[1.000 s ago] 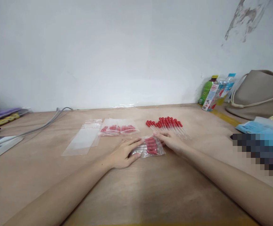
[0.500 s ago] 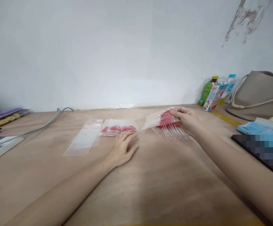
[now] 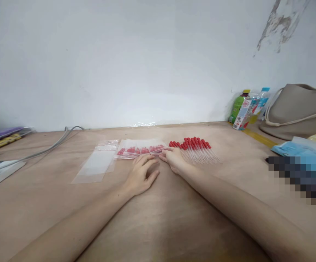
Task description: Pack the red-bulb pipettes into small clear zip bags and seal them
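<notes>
Several clear plastic bags with red-ended contents (image 3: pixel 132 150) lie overlapping in a row on the table. My left hand (image 3: pixel 143 176) rests palm down at their front edge, fingers spread and curved, holding nothing. My right hand (image 3: pixel 175 159) has its fingers closed on the edge of the rightmost filled plastic bag (image 3: pixel 158 148), laid at the end of that row. Right of this hand lies a group of loose droppers (image 3: pixel 197 147) with red bulbs and clear thin stems, partly hidden behind the hand. Flat empty zip bags (image 3: pixel 95 163) lie left of the row.
A grey cable (image 3: pixel 56 142) runs to a white box (image 3: pixel 3 174) at the left. On the right stand drink bottles (image 3: pixel 242 111) and a grey drawstring bag (image 3: pixel 299 109). Nearer are a blue packet (image 3: pixel 296 149) and a blurred-out dark object (image 3: pixel 299 178). A white wall closes the back.
My right hand has carried the filled bag left and down from above the droppers onto the row's right end. The droppers are now uncovered. My left hand has hardly moved.
</notes>
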Available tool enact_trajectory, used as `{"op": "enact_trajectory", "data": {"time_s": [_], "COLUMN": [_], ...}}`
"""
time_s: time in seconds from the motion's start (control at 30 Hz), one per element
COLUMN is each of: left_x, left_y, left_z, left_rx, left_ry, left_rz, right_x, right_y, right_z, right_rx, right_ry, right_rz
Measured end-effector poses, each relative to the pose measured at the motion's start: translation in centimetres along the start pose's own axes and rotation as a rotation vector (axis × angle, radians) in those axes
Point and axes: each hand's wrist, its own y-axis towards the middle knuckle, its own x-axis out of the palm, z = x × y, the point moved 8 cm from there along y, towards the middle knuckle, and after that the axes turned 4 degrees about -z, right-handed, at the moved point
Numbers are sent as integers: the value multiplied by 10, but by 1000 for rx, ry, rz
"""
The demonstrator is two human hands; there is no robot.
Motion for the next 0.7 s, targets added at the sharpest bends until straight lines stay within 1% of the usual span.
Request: {"op": "enact_trajectory", "data": {"time_s": [0.07, 0.1, 0.17, 0.2, 0.23, 0.27, 0.3, 0.33, 0.37, 0.4, 0.43, 0.53, 0.6, 0.67, 0.7], "left_x": [-5, -9, -19, -26, -35, -44, -53, -62, -68, -72, -75, -76, -70, -63, -58], "left_y": [-1, -1, -2, -2, -2, -3, -3, -2, -1, 0, 1, -6, -19, -33, -37], "left_z": [1, 0, -6, -12, -19, -28, -38, -49, -62, -75, -88, -121, -146, -168, -175], "left_rx": [-9, -24, -85, -128, -181, -241, -307, -388, -467, -534, -584, -656, -759, -860, -862], "left_ry": [8, 16, 43, 68, 106, 158, 227, 313, 400, 481, 556, 745, 736, 611, 553], "left_rz": [55, 95, 192, 251, 309, 364, 400, 408, 370, 301, 223, 3, -118, -174, -199], "right_x": [-5, -11, -29, -40, -43, -47, -50, -52, -54, -56, -57, -53, -48, -45, -43], "right_y": [-14, -20, -29, -33, -37, -44, -51, -56, -59, -59, -57, -47, -40, -34, -32], "right_z": [0, -1, -7, -13, -29, -43, -52, -58, -61, -62, -63, -62, -61, -59, -58], "right_rx": [49, 66, 43, -13, -227, -442, -607, -727, -802, -834, -840, -793, -733, -667, -642], "right_ry": [-71, -105, -213, -301, -572, -812, -1009, -1174, -1301, -1397, -1471, -1608, -1657, -1678, -1682], "right_rz": [-65, -84, -101, -98, -128, -109, -72, -25, 29, 81, 123, 201, 219, 210, 198]}}
